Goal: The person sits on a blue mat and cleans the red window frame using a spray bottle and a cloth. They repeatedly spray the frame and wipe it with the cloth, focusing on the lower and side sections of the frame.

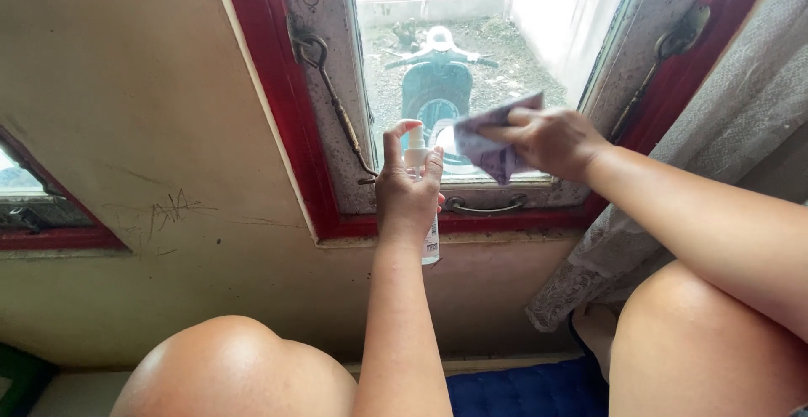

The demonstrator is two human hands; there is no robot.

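My left hand [407, 190] grips a small clear spray bottle [430, 244] with a white nozzle, thumb raised beside the nozzle, held up in front of the lower window pane [438, 47]. My right hand [551, 141] presses a folded purple cloth [492, 149] against the glass, just right of the bottle. Both hands are near the bottom of the pane, a few centimetres apart.
The window has a red frame [278, 97] with metal stay hooks [332, 89] on both sides and a handle [484, 208] at the bottom. A lace curtain [724, 131] hangs at right. A scooter [438, 80] stands outside. My knees and a blue cushion [522, 387] lie below.
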